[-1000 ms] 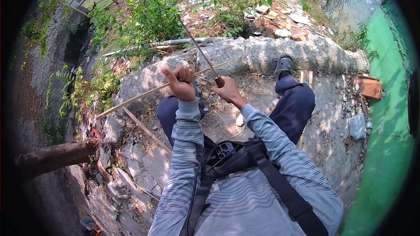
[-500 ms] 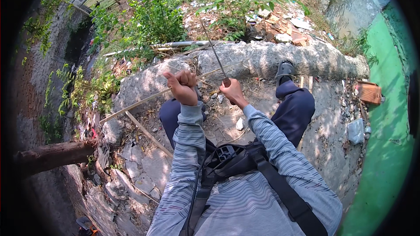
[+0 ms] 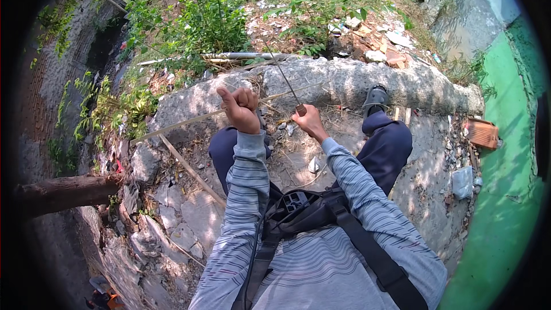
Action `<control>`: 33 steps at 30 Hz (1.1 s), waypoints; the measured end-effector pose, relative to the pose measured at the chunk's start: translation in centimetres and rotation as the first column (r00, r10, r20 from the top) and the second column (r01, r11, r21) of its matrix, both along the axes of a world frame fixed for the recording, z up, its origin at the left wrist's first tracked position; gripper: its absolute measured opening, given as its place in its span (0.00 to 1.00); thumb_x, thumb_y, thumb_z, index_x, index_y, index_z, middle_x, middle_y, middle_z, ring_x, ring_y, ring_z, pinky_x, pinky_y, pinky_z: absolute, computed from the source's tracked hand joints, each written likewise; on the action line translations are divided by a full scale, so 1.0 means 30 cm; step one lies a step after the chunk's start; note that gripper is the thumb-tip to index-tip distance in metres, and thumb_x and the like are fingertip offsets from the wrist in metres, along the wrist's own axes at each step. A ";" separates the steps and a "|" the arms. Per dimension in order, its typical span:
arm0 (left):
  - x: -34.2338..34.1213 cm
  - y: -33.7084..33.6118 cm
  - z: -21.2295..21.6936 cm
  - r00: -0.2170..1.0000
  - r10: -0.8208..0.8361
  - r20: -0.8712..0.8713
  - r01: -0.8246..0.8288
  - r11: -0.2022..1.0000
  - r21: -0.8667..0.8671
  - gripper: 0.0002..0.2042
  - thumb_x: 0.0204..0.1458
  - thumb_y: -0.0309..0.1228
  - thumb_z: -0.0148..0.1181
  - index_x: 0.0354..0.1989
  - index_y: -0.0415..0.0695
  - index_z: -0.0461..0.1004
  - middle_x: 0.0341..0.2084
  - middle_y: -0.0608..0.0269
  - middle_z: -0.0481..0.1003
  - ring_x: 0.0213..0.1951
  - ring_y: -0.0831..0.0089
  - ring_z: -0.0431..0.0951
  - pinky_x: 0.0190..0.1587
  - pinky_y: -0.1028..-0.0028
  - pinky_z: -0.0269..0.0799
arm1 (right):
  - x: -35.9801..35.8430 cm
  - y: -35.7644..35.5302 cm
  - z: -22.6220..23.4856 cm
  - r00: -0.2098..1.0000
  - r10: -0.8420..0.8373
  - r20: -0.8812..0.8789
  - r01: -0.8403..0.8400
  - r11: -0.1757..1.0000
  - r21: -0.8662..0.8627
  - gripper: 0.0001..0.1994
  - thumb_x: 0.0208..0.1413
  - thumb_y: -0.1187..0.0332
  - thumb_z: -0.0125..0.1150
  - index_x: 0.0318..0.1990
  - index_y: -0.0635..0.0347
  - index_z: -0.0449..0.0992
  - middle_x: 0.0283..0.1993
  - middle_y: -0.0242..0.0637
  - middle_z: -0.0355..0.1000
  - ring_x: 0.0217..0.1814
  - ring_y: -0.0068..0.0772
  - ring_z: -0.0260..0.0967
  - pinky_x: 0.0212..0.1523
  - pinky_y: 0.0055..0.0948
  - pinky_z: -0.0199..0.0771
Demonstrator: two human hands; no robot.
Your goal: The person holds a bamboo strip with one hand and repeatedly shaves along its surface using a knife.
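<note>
In front of me my left hand (image 3: 242, 113) is closed around a long, thin bamboo strip (image 3: 181, 126), its thumb pointing up. The strip slants from the lower left, through the fist, to a thinner end on the right. My right hand (image 3: 311, 122) grips the brown handle of a long knife (image 3: 284, 77). Its narrow, dark blade points up and away to the left, crossing over the strip to the right of my left hand. The strip's part inside my fist is hidden.
A second strip (image 3: 192, 171) lies on the ground at left. Beyond my feet runs a rough concrete ledge (image 3: 350, 77). A log (image 3: 69, 194) juts in from the left. An orange-brown block (image 3: 483, 133) and a pale plastic bag (image 3: 462, 182) lie near the green surface (image 3: 505, 206) at right.
The view has shifted slightly. My right hand and the knife have moved slightly to the right relative to my left hand. Both hands keep their grips.
</note>
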State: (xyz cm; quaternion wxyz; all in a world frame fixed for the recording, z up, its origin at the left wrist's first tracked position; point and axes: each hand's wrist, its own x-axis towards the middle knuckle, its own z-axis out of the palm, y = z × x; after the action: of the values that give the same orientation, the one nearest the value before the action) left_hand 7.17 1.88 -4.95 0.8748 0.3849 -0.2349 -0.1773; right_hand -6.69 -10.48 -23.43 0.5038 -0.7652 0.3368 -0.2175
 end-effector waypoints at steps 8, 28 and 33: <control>-0.002 0.001 0.003 1.000 0.010 0.015 -0.010 1.000 -0.019 0.33 0.71 0.56 0.32 0.14 0.49 0.44 0.11 0.74 0.43 0.14 0.81 0.40 0.18 0.72 0.34 | 0.042 0.087 0.138 0.993 0.111 0.051 -0.110 0.994 -0.011 0.11 0.46 0.67 0.65 0.22 0.62 0.70 0.18 0.34 0.66 0.22 0.26 0.62 0.27 0.34 0.66; 0.002 -0.007 -0.004 0.984 -0.140 0.106 0.150 0.985 -0.087 0.31 0.72 0.50 0.37 0.15 0.49 0.44 0.12 0.75 0.40 0.14 0.81 0.40 0.17 0.72 0.35 | 0.017 0.025 0.199 0.973 0.229 -0.025 -0.225 0.968 0.107 0.12 0.45 0.65 0.65 0.24 0.66 0.73 0.20 0.40 0.71 0.22 0.32 0.65 0.29 0.39 0.68; 0.013 0.013 -0.021 0.985 -0.141 0.099 0.149 0.986 -0.080 0.30 0.73 0.47 0.37 0.15 0.49 0.44 0.12 0.75 0.40 0.14 0.81 0.40 0.17 0.72 0.34 | 0.013 0.032 0.260 0.973 0.231 -0.025 -0.227 0.968 0.104 0.13 0.44 0.65 0.66 0.23 0.67 0.71 0.19 0.38 0.69 0.23 0.28 0.65 0.28 0.37 0.67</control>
State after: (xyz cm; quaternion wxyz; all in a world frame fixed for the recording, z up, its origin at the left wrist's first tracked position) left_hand 7.56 2.27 -5.57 0.8638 0.3360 -0.3100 -0.2119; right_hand -6.30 -9.53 -15.64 0.5568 -0.7766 0.2661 -0.1265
